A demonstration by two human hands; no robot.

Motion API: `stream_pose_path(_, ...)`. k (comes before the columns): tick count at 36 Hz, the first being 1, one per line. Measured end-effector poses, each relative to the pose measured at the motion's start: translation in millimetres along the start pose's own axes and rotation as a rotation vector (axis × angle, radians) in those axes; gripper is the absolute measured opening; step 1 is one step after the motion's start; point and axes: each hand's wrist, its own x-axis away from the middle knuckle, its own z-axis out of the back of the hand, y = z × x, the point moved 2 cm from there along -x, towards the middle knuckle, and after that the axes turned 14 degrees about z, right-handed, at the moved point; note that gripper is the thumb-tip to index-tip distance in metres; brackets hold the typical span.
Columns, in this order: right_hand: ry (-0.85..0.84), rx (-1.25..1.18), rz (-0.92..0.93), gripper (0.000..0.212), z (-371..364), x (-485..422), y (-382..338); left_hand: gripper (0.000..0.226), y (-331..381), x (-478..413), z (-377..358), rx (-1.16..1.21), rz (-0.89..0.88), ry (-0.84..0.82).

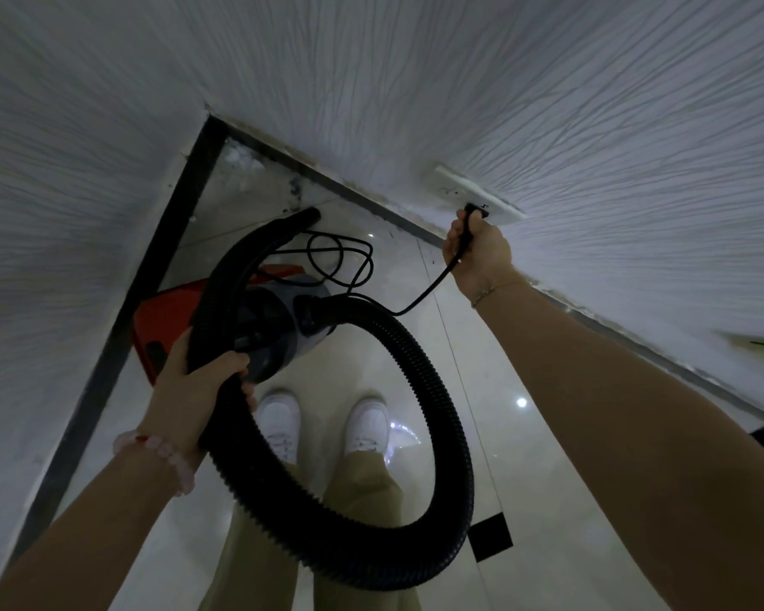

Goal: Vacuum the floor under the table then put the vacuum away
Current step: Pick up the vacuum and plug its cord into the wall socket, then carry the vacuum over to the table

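Observation:
A red and grey canister vacuum sits on the pale tiled floor in a room corner. Its black ribbed hose loops wide in front of my legs, and its nozzle end points into the corner. My left hand is closed around the hose close to the canister. My right hand grips the black plug at the white wall socket on the right wall. The black power cord runs from the plug down to a loose coil on the floor behind the vacuum.
Textured white walls meet at the corner, with dark skirting along the floor. Dust lies in the corner. My white shoes stand just behind the vacuum. A black floor marking lies at the lower right.

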Motion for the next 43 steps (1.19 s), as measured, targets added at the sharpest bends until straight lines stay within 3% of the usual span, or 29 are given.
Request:
stream_pose_path(10,-0.112,0.216,0.015,0.011,7.7,16.4,-3.3,0.056,0.9,3.3,1.6,0.004,-0.031,-0.019)
stream_pose_path(15,-0.122,0.253,0.039,0.034,9.1,26.3,-5.5,0.051,0.6,14.0,8.7,0.043,-0.05,-0.028)
stream_pose_path(24,-0.175,0.463,0.076,0.046,19.8,58.1,6.2,0.059,-1.1,32.4,41.9,0.05,-0.121,-0.015)
stream_pose_path(29,-0.117,0.395,-0.002,0.038,49.6,85.5,25.0,0.063,6.4,39.8,65.4,0.025,-0.203,0.035)
stream_pose_path(36,0.036,0.253,-0.196,0.041,101.5,142.0,94.8,0.046,31.2,50.2,82.0,0.082,-0.249,0.011)
stream_pose_path(43,-0.066,0.035,-0.332,0.036,85.3,206.9,190.0,0.045,52.6,38.8,72.2,0.141,-0.237,0.02)
